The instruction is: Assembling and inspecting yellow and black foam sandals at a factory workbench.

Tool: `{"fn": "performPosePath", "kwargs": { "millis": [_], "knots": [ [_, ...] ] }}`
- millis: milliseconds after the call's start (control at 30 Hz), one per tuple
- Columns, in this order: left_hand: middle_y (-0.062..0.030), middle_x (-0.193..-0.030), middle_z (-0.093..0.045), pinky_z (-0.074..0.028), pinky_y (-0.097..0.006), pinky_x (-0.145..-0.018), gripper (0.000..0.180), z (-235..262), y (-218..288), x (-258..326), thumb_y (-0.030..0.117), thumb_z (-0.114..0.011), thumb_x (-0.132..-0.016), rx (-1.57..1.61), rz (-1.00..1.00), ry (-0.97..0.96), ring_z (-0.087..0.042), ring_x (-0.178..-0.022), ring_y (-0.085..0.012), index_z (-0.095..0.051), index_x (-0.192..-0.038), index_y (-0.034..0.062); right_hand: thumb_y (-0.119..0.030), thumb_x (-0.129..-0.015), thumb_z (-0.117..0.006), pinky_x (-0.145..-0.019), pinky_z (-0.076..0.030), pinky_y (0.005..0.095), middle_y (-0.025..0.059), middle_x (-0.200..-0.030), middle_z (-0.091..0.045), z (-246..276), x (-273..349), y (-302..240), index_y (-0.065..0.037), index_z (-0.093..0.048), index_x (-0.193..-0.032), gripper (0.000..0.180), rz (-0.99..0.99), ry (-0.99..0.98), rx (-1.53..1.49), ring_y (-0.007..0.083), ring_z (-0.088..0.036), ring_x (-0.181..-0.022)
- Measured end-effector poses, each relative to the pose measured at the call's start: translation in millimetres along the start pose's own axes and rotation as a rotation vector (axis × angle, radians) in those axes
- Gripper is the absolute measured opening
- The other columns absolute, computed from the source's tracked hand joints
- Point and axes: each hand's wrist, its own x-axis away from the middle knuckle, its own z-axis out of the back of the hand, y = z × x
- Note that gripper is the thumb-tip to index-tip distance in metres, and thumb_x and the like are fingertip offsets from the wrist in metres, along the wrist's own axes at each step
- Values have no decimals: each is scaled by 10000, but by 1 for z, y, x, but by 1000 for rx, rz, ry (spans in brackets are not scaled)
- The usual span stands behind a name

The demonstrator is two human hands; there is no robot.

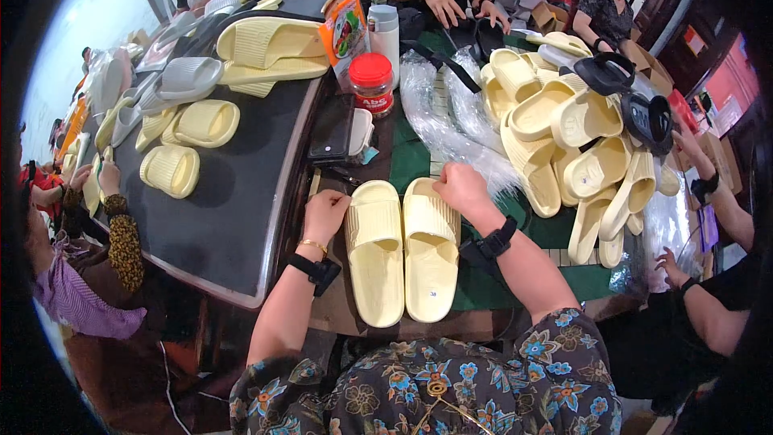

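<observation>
Two pale yellow slippers lie side by side in front of me, toes pointing away and soles down. My left hand [326,214] is closed at the outer edge of the left slipper [375,266], beside its ribbed strap. At the outer front edge of the right slipper [431,266], my right hand [465,191] is closed too, thumb side against the strap. A small round sticker marks that slipper's heel. The fingertips of both hands are partly hidden. To the right rises a heap of yellow slippers [543,113], with black slippers [605,72] on its far side.
Clear plastic bags [427,113] lie on the green surface [491,229] beyond the pair. A red-lidded jar [371,84], a white bottle [385,36] and a dark phone [332,130] stand or lie ahead. The dark table [229,201] at left carries more slippers [205,122]. Co-workers surround me.
</observation>
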Motion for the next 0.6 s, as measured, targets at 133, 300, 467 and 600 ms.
{"fn": "performPosePath", "kwargs": {
  "millis": [133,300,467,600],
  "knots": [
    [-155,-859,-723,-545,-336,-714,176,3,19,4,146,-693,-806,77,-30,29,-707,-787,-269,-726,-896,-1,-253,-772,-687,-743,-535,476,186,-878,-700,-1,0,0,-39,-712,-862,234,-33,46,-49,377,-672,-818],
    [-141,-798,-702,-536,-327,-684,116,4,53,17,89,-656,-829,76,-106,47,-694,-728,-229,-686,-881,-11,-182,-813,-664,-704,-526,383,166,-851,-710,11,12,-9,-26,-722,-921,198,99,121,-458,290,-688,-780],
    [-139,-774,-687,-525,-314,-670,116,-3,82,28,94,-657,-836,231,-155,-24,-681,-704,-228,-664,-902,-2,-118,-882,-650,-726,-505,249,50,-848,-721,7,23,-31,8,-711,-1006,186,165,-7,-866,93,-645,-778],
    [-92,-758,-672,-510,-284,-660,128,-12,91,36,91,-674,-853,174,-193,-69,-639,-694,-128,-659,-918,-19,-72,-913,-612,-750,-497,237,47,-904,-710,-7,33,-39,18,-683,-1073,196,156,-115,-952,82,-634,-821]
  ]
}}
